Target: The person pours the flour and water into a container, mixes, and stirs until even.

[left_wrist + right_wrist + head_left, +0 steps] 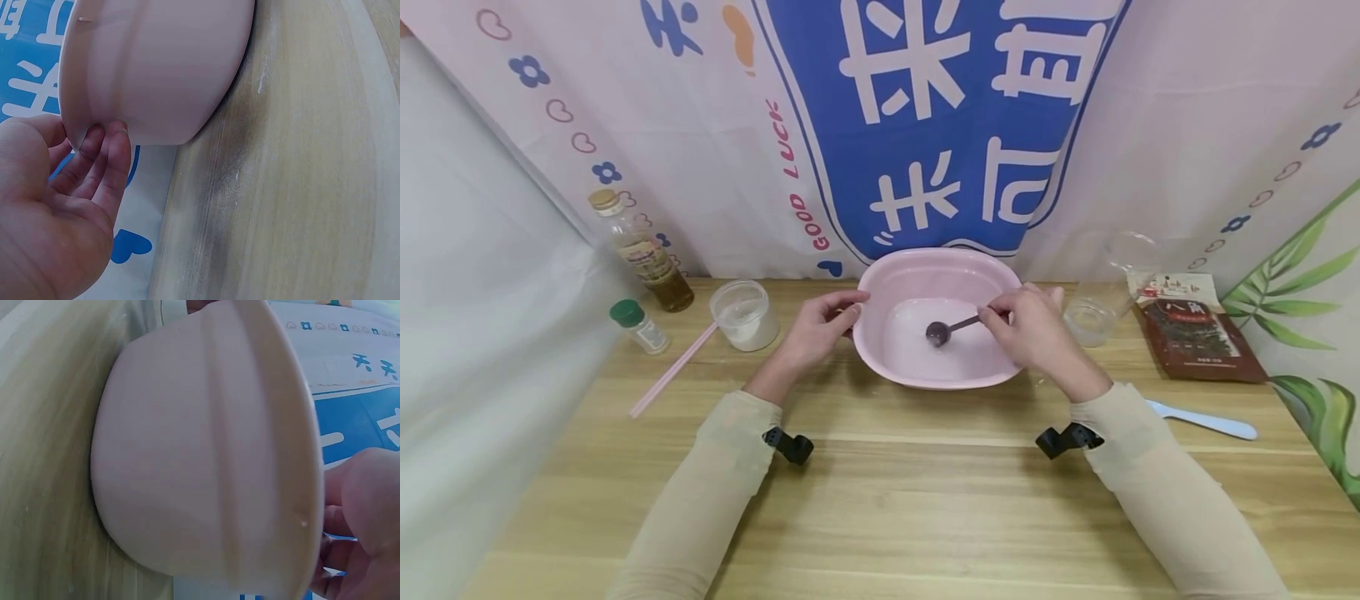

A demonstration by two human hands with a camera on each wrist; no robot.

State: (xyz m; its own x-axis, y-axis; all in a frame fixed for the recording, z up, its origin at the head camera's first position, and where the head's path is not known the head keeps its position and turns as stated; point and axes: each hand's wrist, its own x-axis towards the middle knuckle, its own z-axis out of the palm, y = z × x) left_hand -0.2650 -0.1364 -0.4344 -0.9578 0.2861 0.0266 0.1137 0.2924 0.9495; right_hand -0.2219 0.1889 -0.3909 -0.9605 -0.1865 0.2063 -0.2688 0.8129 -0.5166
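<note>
A pale pink plastic basin [936, 383] stands at the back of the wooden table, its inside bottom whitish and glossy. My left hand [811, 333] grips its left rim, thumb at the top edge and fingers under the lip, as the left wrist view shows for the hand [75, 187]. Over the basin's right rim, my right hand [1036, 327] pinches the handle of a small dark measuring spoon [937, 334]. The spoon's round bowl is low over the basin's middle. In the right wrist view the basin wall [187, 444] hides the spoon and the fingertips.
Left of the basin are a clear tub of white powder [752, 332], pink chopsticks [673, 371], a green-capped jar [643, 329] and an oil bottle [651, 262]. On the right are a clear container [1086, 323], a brown spice packet [1195, 333] and a light blue handle [1206, 419]. A printed curtain [722, 167] hangs behind.
</note>
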